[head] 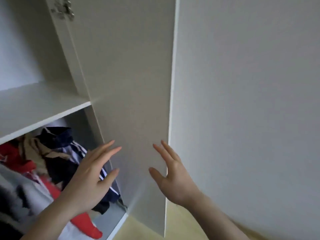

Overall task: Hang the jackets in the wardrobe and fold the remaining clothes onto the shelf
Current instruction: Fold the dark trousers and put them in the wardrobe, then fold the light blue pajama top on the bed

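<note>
Two hands, left hand [90, 177] and right hand [173, 177], reach with straight, spread fingers toward the open wardrobe door [131, 101], gripping nothing; jackets [57, 153] hang crowded beneath the shelf [39, 108].

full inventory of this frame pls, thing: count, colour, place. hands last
wardrobe door: 1, white, open, centre of view
hinge: 1, metal, top left on the door's inner edge
shelf: 1, white, left, above the clothes
navy jacket: 1, navy with white stripes, hanging under the shelf, nearest the door
red garment: at least 1, red, left under the shelf; another red patch lower down, cannot tell if it is the same piece
beige garment: 1, beige, between the red and the navy
grey-white clothes: blurred, count unclear, lower left
wall: white, right
floor: pale yellow, bottom centre
left hand: fingers straight, in front of the clothes
right hand: fingers straight, at the door's outer edge
</note>
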The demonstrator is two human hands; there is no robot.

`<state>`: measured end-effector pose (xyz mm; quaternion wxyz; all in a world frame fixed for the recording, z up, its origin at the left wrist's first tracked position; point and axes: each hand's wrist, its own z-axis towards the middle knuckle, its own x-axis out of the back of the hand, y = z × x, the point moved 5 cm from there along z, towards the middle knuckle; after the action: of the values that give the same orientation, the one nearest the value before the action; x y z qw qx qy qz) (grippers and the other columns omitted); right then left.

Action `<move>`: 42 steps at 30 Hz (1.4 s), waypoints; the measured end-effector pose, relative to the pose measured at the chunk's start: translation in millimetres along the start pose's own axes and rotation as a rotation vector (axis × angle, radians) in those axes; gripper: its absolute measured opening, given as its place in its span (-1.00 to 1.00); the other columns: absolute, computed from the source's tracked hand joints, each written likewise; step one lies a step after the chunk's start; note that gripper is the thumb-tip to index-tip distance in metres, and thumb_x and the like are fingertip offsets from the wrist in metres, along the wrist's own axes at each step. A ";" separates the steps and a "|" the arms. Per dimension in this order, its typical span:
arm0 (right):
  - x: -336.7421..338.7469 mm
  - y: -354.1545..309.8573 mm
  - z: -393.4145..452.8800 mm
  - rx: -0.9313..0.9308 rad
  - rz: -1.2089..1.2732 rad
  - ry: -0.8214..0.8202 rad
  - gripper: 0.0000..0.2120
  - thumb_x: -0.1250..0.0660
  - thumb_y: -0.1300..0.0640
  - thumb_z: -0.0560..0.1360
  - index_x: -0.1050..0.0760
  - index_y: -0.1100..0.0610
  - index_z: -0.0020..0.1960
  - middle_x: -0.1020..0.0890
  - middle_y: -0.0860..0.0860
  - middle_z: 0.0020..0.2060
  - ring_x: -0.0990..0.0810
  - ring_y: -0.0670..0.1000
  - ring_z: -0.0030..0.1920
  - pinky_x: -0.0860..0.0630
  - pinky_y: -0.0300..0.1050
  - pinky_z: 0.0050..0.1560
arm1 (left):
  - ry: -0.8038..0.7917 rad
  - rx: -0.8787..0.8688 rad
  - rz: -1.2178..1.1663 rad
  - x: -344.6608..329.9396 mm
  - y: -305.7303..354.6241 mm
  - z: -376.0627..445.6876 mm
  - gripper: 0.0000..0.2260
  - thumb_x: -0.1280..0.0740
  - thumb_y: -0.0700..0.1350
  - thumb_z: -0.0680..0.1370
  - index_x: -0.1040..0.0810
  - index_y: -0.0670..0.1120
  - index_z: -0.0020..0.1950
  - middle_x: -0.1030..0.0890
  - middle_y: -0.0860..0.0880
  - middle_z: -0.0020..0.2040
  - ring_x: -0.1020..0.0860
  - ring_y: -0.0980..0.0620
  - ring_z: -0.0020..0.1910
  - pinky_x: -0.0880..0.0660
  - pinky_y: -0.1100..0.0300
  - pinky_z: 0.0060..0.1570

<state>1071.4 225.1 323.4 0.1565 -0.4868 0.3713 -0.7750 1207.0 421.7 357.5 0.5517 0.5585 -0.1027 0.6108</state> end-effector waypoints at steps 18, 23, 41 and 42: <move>180.5 118.5 -374.2 -0.848 -0.202 0.761 -0.44 -0.32 0.00 0.62 -0.23 -0.26 0.55 -0.07 -0.38 0.57 -0.06 -0.33 0.55 -0.19 -0.19 0.53 | -0.709 -0.865 -0.270 -282.7 337.7 -12.0 -0.47 -0.30 0.09 0.63 -0.23 0.25 0.58 -0.04 0.31 0.62 0.07 0.27 0.60 0.08 0.22 0.57; 220.2 116.6 -504.9 -0.977 -0.215 0.894 -0.46 -0.28 0.04 0.64 -0.23 -0.26 0.55 -0.07 -0.42 0.56 -0.07 -0.35 0.53 -0.14 -0.22 0.50 | -0.776 -1.044 -0.306 -316.3 453.4 -85.1 -0.47 -0.30 0.10 0.62 -0.22 0.27 0.57 -0.04 0.29 0.62 0.08 0.27 0.59 0.15 0.27 0.55; 362.0 139.7 -835.3 -1.137 -0.230 1.052 -0.43 -0.33 -0.03 0.62 -0.13 -0.46 0.44 -0.03 -0.43 0.55 -0.12 -0.29 0.51 -0.21 -0.17 0.47 | -0.905 -1.237 -0.277 -441.5 730.8 -274.4 -0.44 -0.28 0.20 0.58 -0.20 0.30 0.56 -0.04 0.30 0.61 0.01 0.22 0.60 0.06 0.20 0.57; 369.8 144.1 -849.6 -1.149 -0.235 1.062 -0.43 -0.33 -0.04 0.62 -0.13 -0.48 0.43 -0.03 -0.43 0.55 -0.12 -0.29 0.51 -0.20 -0.20 0.43 | -0.912 -1.246 -0.281 -452.3 747.5 -279.6 -0.44 -0.29 0.20 0.57 -0.21 0.31 0.56 -0.04 0.30 0.61 0.00 0.22 0.60 0.06 0.18 0.58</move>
<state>138.0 263.9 241.9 -0.4004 -0.0924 0.6846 -0.6021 353.1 99.6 265.3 0.7387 0.3494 -0.5714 0.0753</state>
